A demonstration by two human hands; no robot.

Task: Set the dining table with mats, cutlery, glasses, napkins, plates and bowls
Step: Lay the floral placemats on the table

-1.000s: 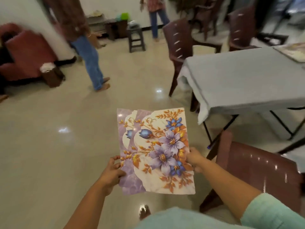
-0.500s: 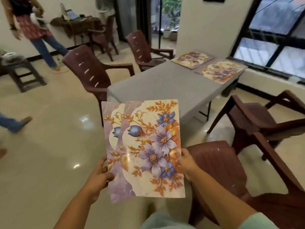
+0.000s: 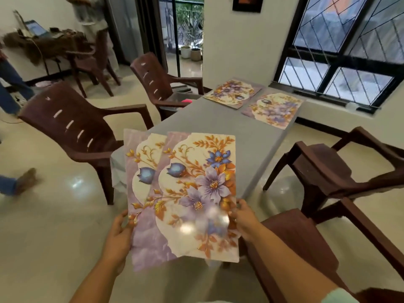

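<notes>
Two floral mats held fanned over the near end of the grey table (image 3: 218, 132): top mat (image 3: 196, 193) cream with orange leaves, lilac and blue flowers, glare spot near its lower edge; under mat (image 3: 142, 215) same print, offset to the left, lilac marbled border showing. Left hand (image 3: 118, 235) gripping the left edge of the under mat, thumb on top, fingers curled beneath and hidden. Right hand (image 3: 244, 219) pinching the right edge of the top mat, fingertips on its surface, narrow grasp. Two more mats lying flat at the far end of the table, side by side: far left mat (image 3: 232, 92), far right mat (image 3: 274, 109). Brown plastic chairs around: one at left (image 3: 72, 130), one farther back (image 3: 157, 82), one at right (image 3: 328, 169), one near right (image 3: 306, 248). Window (image 3: 347, 47) beyond the far right.
</notes>
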